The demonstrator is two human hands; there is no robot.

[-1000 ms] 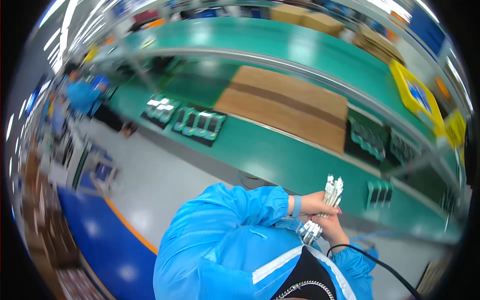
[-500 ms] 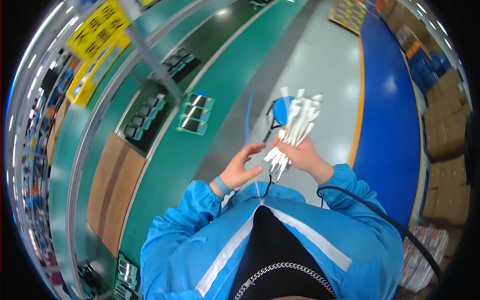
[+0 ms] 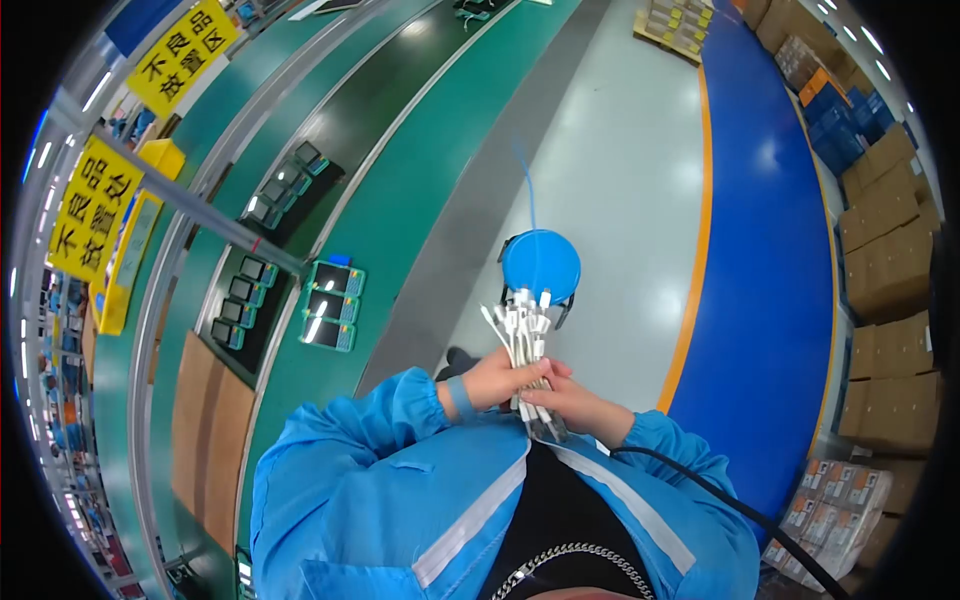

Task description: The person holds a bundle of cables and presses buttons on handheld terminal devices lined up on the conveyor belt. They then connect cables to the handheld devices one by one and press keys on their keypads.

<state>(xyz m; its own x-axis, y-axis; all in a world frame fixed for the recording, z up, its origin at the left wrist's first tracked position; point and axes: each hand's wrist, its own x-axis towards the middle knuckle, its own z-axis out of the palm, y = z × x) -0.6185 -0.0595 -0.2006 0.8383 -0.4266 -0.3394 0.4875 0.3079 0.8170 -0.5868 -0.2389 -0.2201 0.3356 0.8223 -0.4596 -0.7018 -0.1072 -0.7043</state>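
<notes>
A bundle of white cables (image 3: 522, 340) with white connectors stands upright in front of my chest, its connector ends fanned out at the top. My left hand (image 3: 492, 380) is closed around it from the left side, and my right hand (image 3: 572, 398) closes on it from the right. The fingers of both hands meet on the bundle. Its lower ends hang below my hands, close to my jacket. Beyond the bundle is a round blue stool (image 3: 541, 262) on the floor.
On the left runs a green workbench (image 3: 400, 190) with a group of green-framed devices (image 3: 332, 306) and more devices on the dark conveyor. Yellow bins (image 3: 125, 260) and signs stand further left. Cardboard boxes (image 3: 885, 260) are stacked at the right, past the blue floor strip (image 3: 755, 250).
My view has swung round from the bench to the aisle. Half a second ago only my right hand held the bundle and my left was open; now both hold it, lower and closer to me.
</notes>
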